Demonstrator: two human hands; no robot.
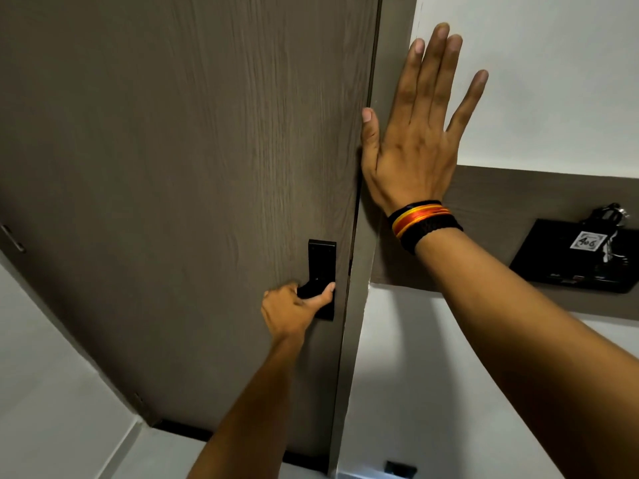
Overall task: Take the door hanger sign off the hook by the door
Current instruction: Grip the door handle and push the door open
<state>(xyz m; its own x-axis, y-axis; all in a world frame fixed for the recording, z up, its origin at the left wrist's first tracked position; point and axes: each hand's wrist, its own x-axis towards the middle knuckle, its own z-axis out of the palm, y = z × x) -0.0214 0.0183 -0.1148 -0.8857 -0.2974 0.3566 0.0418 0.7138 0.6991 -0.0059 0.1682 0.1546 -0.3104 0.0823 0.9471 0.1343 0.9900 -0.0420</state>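
Note:
A grey-brown wooden door (179, 188) fills the left and middle of the head view. My left hand (294, 311) is closed around its black lever handle (321, 281). My right hand (415, 133) lies flat with fingers spread against the door frame (363, 323) and the white wall, thumb at the door's edge. A black, orange and yellow thread band (423, 223) circles that wrist. No door hanger sign or hook shows in this view.
At the right, a black card holder (567, 257) with a white tag reading 406 and a bunch of keys (613, 216) is fixed on a grey wall strip (518, 191). A small black door stop (401, 467) sits low by the frame. White wall flanks both sides.

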